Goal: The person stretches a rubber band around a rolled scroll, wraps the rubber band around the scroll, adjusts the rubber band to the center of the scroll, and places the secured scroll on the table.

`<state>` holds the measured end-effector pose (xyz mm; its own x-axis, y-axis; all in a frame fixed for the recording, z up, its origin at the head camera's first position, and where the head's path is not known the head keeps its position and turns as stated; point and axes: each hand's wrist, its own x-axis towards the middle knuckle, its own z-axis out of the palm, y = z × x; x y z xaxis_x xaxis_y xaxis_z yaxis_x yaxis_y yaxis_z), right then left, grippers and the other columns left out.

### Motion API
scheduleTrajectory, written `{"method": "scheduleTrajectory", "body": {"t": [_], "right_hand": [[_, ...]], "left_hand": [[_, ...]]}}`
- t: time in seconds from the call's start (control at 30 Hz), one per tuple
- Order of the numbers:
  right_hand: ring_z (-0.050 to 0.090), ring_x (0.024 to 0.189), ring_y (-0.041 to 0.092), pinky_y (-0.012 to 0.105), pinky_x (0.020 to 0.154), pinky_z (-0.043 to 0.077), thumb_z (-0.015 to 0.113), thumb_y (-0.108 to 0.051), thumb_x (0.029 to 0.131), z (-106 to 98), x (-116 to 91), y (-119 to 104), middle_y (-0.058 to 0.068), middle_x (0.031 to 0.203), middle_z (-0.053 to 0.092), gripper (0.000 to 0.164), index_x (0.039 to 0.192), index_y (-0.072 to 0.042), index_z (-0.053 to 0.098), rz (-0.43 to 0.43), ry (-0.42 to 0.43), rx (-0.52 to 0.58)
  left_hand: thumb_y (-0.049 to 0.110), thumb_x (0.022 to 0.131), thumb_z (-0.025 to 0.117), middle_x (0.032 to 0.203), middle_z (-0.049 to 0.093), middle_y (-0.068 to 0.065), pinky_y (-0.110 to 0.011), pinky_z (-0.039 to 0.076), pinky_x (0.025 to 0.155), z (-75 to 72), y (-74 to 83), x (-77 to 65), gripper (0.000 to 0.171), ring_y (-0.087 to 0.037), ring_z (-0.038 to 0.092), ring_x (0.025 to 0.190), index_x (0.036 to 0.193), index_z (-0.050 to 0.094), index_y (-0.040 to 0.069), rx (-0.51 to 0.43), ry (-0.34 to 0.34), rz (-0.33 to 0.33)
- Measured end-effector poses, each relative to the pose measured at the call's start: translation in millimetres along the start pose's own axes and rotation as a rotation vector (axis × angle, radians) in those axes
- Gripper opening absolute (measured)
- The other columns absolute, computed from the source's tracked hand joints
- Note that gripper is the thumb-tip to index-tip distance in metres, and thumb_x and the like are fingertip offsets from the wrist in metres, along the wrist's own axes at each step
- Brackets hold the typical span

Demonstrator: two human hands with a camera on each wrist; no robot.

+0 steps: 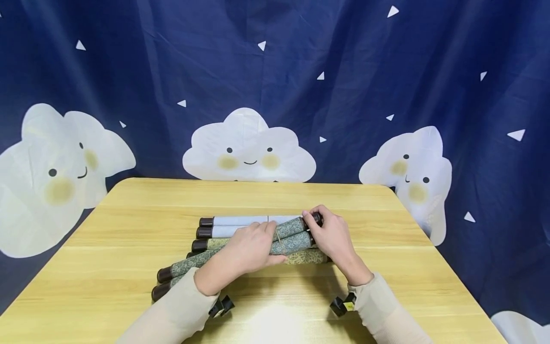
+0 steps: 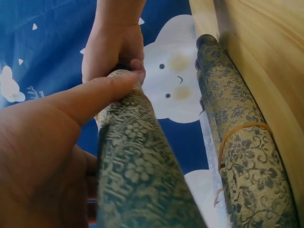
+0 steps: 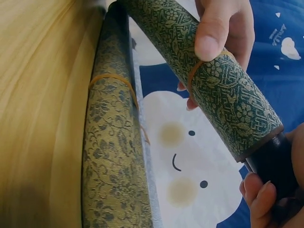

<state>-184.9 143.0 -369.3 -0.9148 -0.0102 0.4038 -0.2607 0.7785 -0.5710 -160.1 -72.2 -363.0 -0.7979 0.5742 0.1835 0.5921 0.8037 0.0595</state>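
Observation:
My left hand (image 1: 253, 246) grips a pair of green patterned scrolls (image 1: 292, 244) around the middle, its thumb along the near side. At their right end my right hand (image 1: 333, 234) holds a dark end knob (image 3: 273, 164) between thumb and fingers. The green pair lies aslant, raised over the other scrolls, with its left ends toward the near left. A rubber band (image 3: 192, 76) goes round it. Beneath and beside it lie gold patterned scrolls (image 3: 111, 156), also banded and partly hidden by my left hand. Behind these are two pale blue scrolls (image 1: 234, 220) with dark knobs.
All the scrolls lie on a light wooden table (image 1: 150, 200). A dark blue curtain (image 1: 240, 57) with white clouds hangs behind its far edge. A small black wrist camera (image 1: 221, 306) sits at my left cuff, another black camera (image 1: 341, 306) at my right.

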Motion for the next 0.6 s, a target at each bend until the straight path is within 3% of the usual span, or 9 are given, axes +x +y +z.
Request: {"method": "scheduleTrajectory", "body": {"t": [0.23,0.4,0.6], "right_hand": [[0.066,0.078,0.027,0.043,0.068,0.051,0.057,-0.047,0.096,-0.9,1.2,-2.6,0.003,0.081,0.069,0.031,0.092,-0.018,0.068,-0.009,-0.001,-0.012],[0.065,0.075,0.025,0.040,0.065,0.050,0.057,-0.048,0.096,-1.2,1.6,-2.9,0.002,0.079,0.068,0.032,0.092,-0.019,0.068,-0.012,-0.009,-0.008],[0.066,0.076,0.026,0.041,0.067,0.051,0.057,-0.049,0.096,-2.1,1.1,-0.6,0.002,0.080,0.069,0.033,0.093,-0.018,0.069,-0.010,-0.004,-0.003]], "left_hand": [[0.070,0.083,0.058,0.131,0.058,-0.021,-0.045,0.054,0.089,3.2,1.9,3.5,0.097,-0.037,0.061,0.110,0.145,0.039,-0.002,-0.091,0.104,0.026],[0.064,0.086,0.060,0.128,0.060,-0.021,-0.044,0.054,0.089,3.5,2.3,4.1,0.089,-0.036,0.063,0.108,0.141,0.044,-0.004,-0.088,0.077,0.014],[0.063,0.083,0.065,0.114,0.066,-0.018,-0.038,0.058,0.077,-0.3,3.1,3.4,0.085,-0.030,0.067,0.096,0.132,0.052,-0.005,-0.045,0.050,0.003]]}}
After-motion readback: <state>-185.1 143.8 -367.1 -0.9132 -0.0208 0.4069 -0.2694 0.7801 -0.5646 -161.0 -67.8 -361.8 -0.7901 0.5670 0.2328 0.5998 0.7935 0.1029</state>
